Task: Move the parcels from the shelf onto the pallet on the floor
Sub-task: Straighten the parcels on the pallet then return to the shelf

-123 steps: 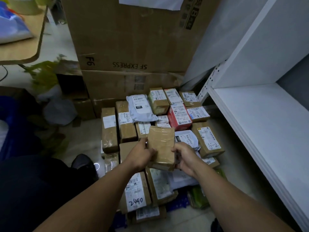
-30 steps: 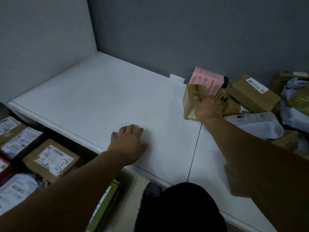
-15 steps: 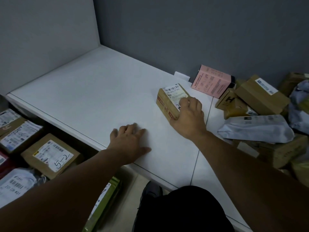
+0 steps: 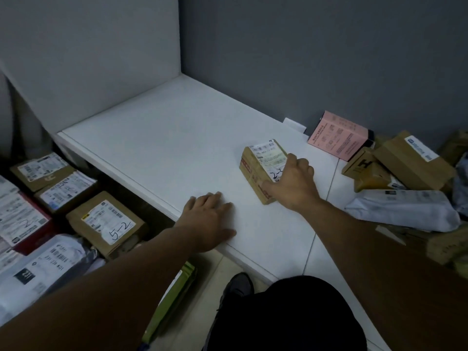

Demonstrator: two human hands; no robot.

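A small brown parcel [image 4: 260, 171] sits on the white shelf [image 4: 177, 138], just right of the middle of the frame. The right hand [image 4: 291, 184] grips it from on top. The left hand [image 4: 207, 219] lies flat on the shelf, near its front edge. A pink box [image 4: 339, 138] stands at the right.

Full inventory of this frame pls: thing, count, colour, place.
shelf: 1, white, centre
labelled parcel: 1, brown, mid-shelf, under right grip
pink box: 1, pink, shelf back, by wall
brown cartons: at least 3, brown, heaped at shelf right
poly mailer: 1, white, front of that heap
"5-2" box: 1, brown, floor pile, left
other floor parcels: about 5, brown, red, white, left, partly cut off
flat packet: 1, green, floor below shelf edge
shoe: 1, dark, floor
left grip: bare hand, rests flat on shelf front
right grip: bare hand, holds labelled parcel
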